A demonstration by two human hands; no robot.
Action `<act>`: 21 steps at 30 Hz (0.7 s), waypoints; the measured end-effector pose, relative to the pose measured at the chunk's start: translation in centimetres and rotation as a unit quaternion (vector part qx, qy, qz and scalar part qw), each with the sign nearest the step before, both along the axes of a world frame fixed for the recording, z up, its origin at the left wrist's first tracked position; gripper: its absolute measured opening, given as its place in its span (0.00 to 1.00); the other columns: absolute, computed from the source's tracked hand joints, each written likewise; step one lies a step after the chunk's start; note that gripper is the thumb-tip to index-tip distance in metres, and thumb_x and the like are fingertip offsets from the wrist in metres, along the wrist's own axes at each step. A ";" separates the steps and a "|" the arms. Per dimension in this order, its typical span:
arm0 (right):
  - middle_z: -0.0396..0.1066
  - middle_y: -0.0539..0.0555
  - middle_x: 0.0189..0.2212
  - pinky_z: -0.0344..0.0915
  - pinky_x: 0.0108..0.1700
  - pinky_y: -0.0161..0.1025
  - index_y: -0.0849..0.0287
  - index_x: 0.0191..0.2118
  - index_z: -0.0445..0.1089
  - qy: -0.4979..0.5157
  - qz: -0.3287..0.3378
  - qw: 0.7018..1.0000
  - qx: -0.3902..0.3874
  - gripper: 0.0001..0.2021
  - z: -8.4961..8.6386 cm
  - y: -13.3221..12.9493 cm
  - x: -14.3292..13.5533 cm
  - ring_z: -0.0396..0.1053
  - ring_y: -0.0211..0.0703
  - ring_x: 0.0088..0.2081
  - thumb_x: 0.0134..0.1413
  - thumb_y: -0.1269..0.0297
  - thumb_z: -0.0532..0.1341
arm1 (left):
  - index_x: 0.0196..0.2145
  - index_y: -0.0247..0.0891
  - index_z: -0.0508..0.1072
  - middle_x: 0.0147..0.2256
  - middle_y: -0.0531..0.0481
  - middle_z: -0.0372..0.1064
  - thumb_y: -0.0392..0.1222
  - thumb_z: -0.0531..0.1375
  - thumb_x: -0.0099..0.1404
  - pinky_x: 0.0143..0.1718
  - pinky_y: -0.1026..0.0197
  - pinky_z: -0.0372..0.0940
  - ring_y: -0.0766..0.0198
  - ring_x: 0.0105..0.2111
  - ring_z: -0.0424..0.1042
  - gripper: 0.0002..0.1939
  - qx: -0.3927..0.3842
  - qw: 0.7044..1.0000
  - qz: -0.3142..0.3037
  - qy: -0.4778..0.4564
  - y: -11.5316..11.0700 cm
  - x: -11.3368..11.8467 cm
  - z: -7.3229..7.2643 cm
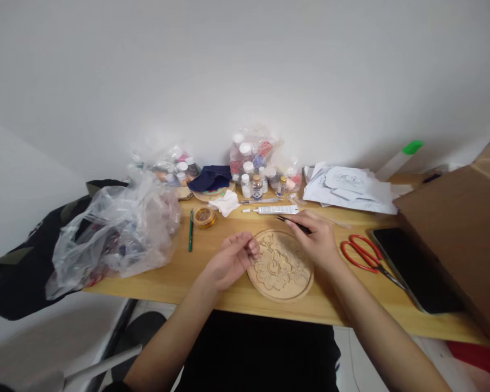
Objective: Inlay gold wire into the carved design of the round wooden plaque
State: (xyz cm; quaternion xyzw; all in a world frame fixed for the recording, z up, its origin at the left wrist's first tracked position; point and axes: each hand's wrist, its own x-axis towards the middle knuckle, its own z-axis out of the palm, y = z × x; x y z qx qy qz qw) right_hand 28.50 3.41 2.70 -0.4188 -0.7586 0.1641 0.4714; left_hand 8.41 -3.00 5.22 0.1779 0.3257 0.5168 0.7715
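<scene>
A round wooden board (pixel 281 291) lies flat on the table in front of me, with a flower design outlined on it in thin raised gold-coloured lines. My right hand (pixel 319 239) is closed around black tweezers (pixel 285 219), whose tips point left above the board's far edge. Over the board's left edge, my left hand (pixel 233 260) is curled with thumb and fingertips pressed together. Whatever it may pinch is too small to make out. Beyond the hands lies a white tube (pixel 275 209) with a narrow nozzle. A spool of gold-coloured wire (pixel 204 218) sits to the left.
Left of the spool are a green pencil (pixel 190 231) and a bulky plastic bag (pixel 120 228). Small bottles (pixel 256 187) and bagged jars line the wall. Papers (pixel 349 188), red-handled scissors (pixel 363 255), a phone (pixel 414 269) and a cardboard box (pixel 461 228) occupy the right side.
</scene>
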 end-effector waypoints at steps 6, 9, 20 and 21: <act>0.76 0.54 0.27 0.67 0.30 0.39 0.57 0.36 0.80 0.003 0.005 1.000 -0.009 0.09 -0.1 -0.1 0.0 0.72 0.42 0.29 0.58 0.63 0.61 | 0.24 0.36 0.60 0.20 0.57 0.52 0.41 0.57 0.71 0.25 0.68 0.57 0.71 0.21 0.56 0.18 -0.044 0.998 0.032 -0.030 -0.6 -2.1 -0.1; 0.76 0.54 0.27 0.67 0.30 0.39 0.58 0.36 0.80 0.003 0.009 1.000 -0.007 0.09 0.0 -0.1 0.0 0.72 0.41 0.29 0.58 0.64 0.61 | 0.20 0.36 0.57 0.18 0.58 0.47 0.41 0.52 0.73 0.25 0.68 0.56 0.71 0.19 0.53 0.22 -0.053 0.997 0.048 -0.036 -1.1 -3.0 -0.3; 0.76 0.54 0.27 0.67 0.31 0.38 0.59 0.36 0.79 0.007 0.014 1.000 0.002 0.08 0.0 -0.1 0.0 0.72 0.40 0.28 0.58 0.66 0.61 | 0.20 0.38 0.55 0.16 0.60 0.43 0.58 0.66 0.59 0.25 0.67 0.56 0.72 0.18 0.48 0.29 0.042 0.981 0.016 0.187 -8.7 -10.7 -0.8; 0.76 0.54 0.27 0.67 0.31 0.38 0.58 0.36 0.79 0.009 0.014 1.000 0.004 0.08 0.0 -0.1 0.0 0.72 0.40 0.28 0.58 0.67 0.62 | 0.20 0.38 0.54 0.16 0.59 0.44 0.62 0.65 0.57 0.25 0.66 0.57 0.71 0.18 0.50 0.31 0.036 0.972 0.001 0.234 -10.1 -12.4 -1.5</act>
